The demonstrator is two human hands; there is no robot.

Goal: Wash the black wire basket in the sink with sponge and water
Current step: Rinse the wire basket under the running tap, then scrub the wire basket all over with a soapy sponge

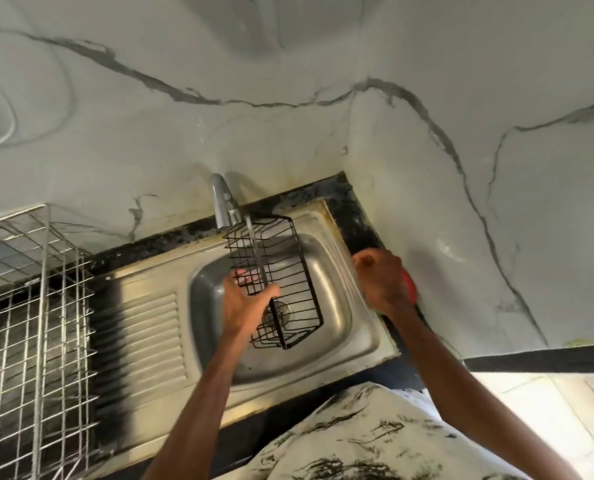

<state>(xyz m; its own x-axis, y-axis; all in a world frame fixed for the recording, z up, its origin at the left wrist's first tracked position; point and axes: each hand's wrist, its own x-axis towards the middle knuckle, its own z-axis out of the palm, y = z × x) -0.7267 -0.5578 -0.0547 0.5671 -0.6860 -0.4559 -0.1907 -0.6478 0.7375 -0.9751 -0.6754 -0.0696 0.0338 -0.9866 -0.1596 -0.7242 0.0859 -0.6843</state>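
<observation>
Over the steel sink (326,299), the black wire basket (275,271) hangs tilted in the air. Its far end is up under the tap (221,202) and its near end is low above the drain (279,311). I see a stream of water (254,244) running from the tap down through the wires. The left hand (249,301) holds the basket from its left side, thumb and fingers curled round the wires about midway along.

The right hand (380,278) is apart from the basket, at the sink's right rim, with its fingers curled. It is blurred. A red thing (409,285) shows just behind it, but I cannot tell what it is or whether the hand grips it.

Left of the bowl lies the ribbed draining board (143,327), and beyond that stands 1 silver wire dish rack (42,289). A black counter strip (354,209) frames the sink, under a white veined marble wall (288,98). At the bottom edge I see a pale patterned shirt (375,438).
</observation>
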